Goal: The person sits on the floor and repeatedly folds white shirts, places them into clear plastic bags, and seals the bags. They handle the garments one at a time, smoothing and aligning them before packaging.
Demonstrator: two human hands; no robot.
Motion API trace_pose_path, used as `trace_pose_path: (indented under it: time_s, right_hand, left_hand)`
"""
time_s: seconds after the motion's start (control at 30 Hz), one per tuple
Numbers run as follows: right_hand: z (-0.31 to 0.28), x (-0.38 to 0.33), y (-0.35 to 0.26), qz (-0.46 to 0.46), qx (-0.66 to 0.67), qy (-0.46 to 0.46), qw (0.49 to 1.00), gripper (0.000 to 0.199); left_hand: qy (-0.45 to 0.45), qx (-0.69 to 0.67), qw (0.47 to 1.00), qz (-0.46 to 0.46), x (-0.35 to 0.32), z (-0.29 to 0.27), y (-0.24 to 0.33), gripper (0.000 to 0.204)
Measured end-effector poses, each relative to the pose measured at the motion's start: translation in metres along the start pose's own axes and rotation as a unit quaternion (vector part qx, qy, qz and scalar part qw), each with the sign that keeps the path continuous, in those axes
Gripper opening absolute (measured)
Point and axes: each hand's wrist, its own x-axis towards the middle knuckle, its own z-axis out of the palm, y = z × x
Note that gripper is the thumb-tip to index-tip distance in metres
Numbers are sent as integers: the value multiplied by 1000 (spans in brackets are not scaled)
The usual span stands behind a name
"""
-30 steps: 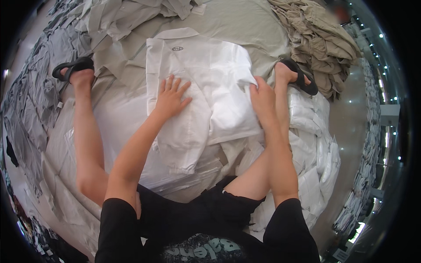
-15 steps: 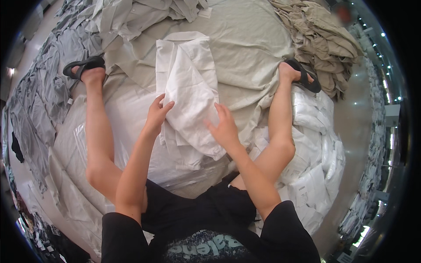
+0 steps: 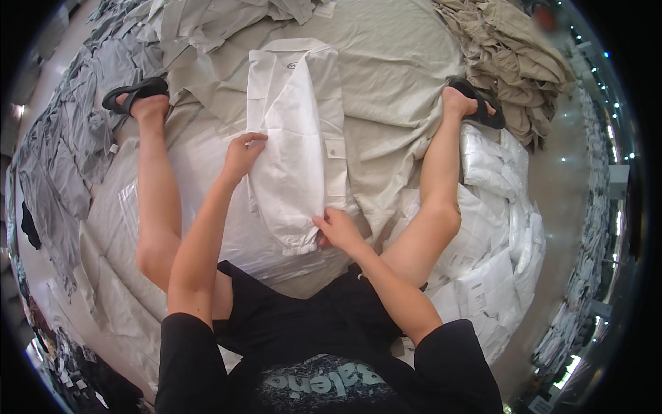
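Head view: white jacket (image 3: 289,138), folded narrow on beige sheet (image 3: 393,83); small dark oval emblem (image 3: 292,65) below collar (image 3: 293,45). Left hand (image 3: 243,157): fingertips at jacket's left edge, pinching or not cannot be told. Right hand (image 3: 339,230): pinching sleeve (image 3: 300,176) edge. Black shirt (image 3: 238,386): pale lettering (image 3: 324,383).

A: What does the folded sleeve (image 3: 293,165) hide?
B: Part of the dark emblem (image 3: 292,66) on the white garment (image 3: 272,69).
A: Does the left hand (image 3: 241,157) pinch it?
B: The contact is too small to tell.
A: And the view's top edge?
B: It crops the grey heap (image 3: 207,22); the red thing (image 3: 545,18) is blurred.
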Motion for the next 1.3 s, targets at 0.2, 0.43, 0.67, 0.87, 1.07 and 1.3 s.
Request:
trace_pose_path:
  time_s: [0.2,0.43,0.67,0.87,1.07,1.3]
  right_hand:
    - [-56,31,-62,12,-169,-47,984,36]
    - [-153,274,-138,-267,-91,254,925,55]
    - [-129,374,-203,-206,-138,283,927,79]
    - [-177,328,-251,-61,302,-30,951,40]
    - [-171,110,-233,-271,92,-119,951,34]
    - [-122,-11,-81,-396,-176,-200,879,40]
  left_hand:
    - [169,319,898,251,-29,17,55,37]
    - [14,363,886,289,-5,96,66,58]
    - [-39,382,880,279,-7,93,49,61]
    - [-22,356,890,286,-7,99,46,62]
    - [6,331,883,332,-3,109,32,55]
    - [-164,-28,981,97,-74,8,-24,53]
